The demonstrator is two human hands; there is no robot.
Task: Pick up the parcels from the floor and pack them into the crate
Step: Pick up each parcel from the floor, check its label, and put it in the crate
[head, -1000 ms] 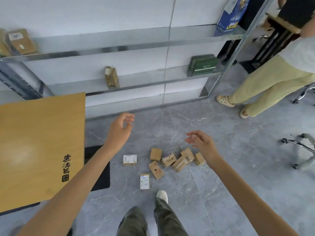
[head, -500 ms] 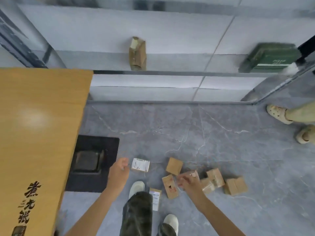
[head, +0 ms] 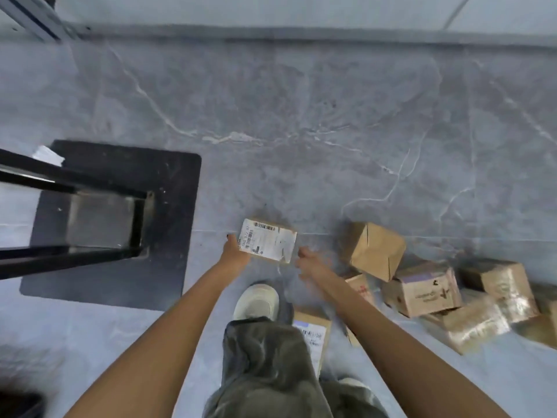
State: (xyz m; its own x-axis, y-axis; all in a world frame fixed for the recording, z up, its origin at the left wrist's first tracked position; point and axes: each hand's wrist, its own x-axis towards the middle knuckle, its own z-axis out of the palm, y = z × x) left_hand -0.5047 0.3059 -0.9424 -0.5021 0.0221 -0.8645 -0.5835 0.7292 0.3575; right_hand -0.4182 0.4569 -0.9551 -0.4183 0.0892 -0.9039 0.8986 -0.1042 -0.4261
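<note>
The labelled parcel is down at the grey floor. The left grip pinches its left end. The right grip is just beside its near right corner, too blurred to tell whether spread or curled. The other parcels lie to the right.

Forearms bare to the frame edge. Left hand and right hand also bare. Thumb nail on the left looks dark, maybe polish, but it's too small to be sure. Trousers are baggy, dark grey-green, with a washed mottled fabric, heavy creases and a wide hem. Sneaker is off-white and low, with a rounded toe. Second shoe is the same colour, mostly hidden by the trouser leg.
</note>
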